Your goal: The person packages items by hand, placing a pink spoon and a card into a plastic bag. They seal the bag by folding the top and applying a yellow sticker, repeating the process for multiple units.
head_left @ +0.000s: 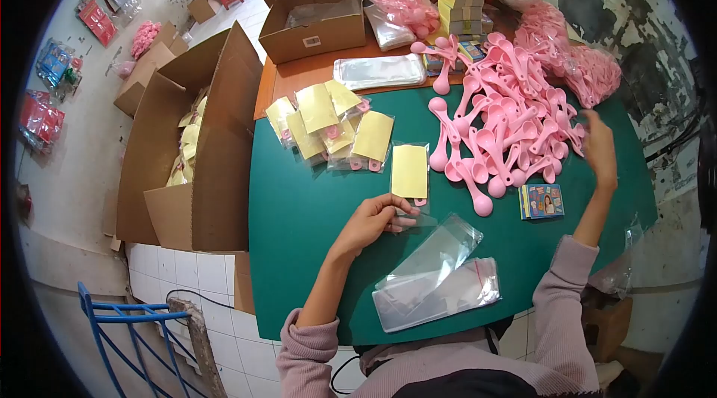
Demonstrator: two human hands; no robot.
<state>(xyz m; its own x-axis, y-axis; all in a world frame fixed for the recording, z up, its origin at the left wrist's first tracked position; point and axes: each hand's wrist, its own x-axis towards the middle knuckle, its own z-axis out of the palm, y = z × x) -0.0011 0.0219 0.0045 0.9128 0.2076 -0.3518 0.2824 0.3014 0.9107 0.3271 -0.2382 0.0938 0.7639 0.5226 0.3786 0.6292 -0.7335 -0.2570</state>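
Note:
My left hand (376,223) is at the middle of the green table, its fingers curled together on the edge of a clear plastic bag (424,220). Just above its fingertips lies a packet with a yellow card (410,172) and a bit of pink at its lower end. At the right edge of a heap of pink measuring spoons (499,110), my right hand (600,145) reaches out with its fingers apart; part of them is hard to make out. A small stack of printed cards (541,201) lies below the heap. Flat clear bags (441,297) lie nearest my body.
Several finished-looking yellow-card packets (321,110) lie at the table's left. An open carton (220,137) with similar packets stands beside it. At the back are another carton (321,32), clear bags (379,71), bundled card stacks (459,6) and bagged pink spoons (590,69).

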